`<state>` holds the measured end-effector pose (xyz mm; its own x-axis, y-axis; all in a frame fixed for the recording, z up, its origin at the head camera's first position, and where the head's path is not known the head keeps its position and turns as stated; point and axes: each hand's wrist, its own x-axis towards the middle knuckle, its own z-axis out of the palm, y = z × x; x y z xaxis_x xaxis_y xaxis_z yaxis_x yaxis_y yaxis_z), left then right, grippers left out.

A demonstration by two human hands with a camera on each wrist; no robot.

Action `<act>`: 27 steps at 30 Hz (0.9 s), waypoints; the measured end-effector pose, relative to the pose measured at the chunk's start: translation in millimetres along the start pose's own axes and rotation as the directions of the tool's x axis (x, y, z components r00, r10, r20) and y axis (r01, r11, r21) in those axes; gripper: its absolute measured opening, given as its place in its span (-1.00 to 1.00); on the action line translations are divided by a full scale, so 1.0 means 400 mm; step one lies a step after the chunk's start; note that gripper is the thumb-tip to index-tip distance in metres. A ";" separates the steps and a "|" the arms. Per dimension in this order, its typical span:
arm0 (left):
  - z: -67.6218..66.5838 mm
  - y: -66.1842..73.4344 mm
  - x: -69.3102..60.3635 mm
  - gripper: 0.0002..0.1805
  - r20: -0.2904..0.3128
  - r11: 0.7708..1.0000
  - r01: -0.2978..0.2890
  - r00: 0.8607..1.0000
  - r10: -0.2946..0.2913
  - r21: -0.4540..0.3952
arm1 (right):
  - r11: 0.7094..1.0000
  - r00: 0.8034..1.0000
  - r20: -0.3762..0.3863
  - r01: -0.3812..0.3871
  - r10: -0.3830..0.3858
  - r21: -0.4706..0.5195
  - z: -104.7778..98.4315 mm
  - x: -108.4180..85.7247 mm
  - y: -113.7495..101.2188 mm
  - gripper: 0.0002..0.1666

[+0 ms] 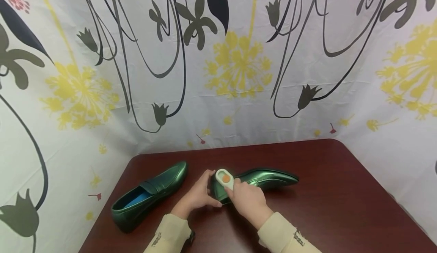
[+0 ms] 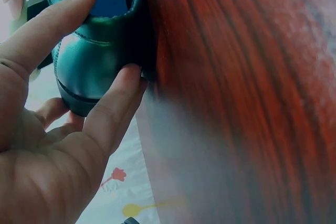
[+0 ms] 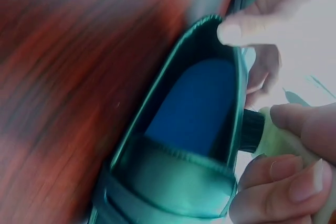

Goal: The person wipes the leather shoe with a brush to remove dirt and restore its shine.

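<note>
A shiny green loafer point(image 1: 269, 178) lies tipped on its side, its blue insole point(image 3: 197, 108) showing in the right wrist view. My left hand point(image 1: 198, 196) grips the heel point(image 2: 86, 69), with the thumb at the collar and fingers round the back. In my right hand point(image 1: 249, 200) is a pale brush point(image 1: 224, 178) with an orange spot, pinched between thumb and fingers. Its dark bristles point(image 3: 252, 130) touch the outer side of the shoe near the heel.
The other green loafer point(image 1: 150, 196) stands upright at the left of the dark red-brown table point(image 1: 327, 192), toe pointing back and right. Behind and at both sides hangs a white cloth point(image 1: 211, 120) with a flower print.
</note>
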<state>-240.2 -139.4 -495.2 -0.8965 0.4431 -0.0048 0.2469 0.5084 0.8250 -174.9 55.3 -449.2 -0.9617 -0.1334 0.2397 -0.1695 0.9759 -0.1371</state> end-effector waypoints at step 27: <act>0.008 -0.003 -0.005 0.24 -0.006 0.999 -0.011 1.000 0.011 -0.042 | 0.993 0.993 -0.030 0.115 -0.116 -0.009 -0.026 -0.045 0.006 -0.48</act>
<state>-237.6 -138.6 -497.9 -0.8958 0.4445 0.0076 0.2412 0.4715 0.8482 -155.8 61.8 -443.8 -0.9286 -0.2399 0.2830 -0.2773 0.9556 -0.0999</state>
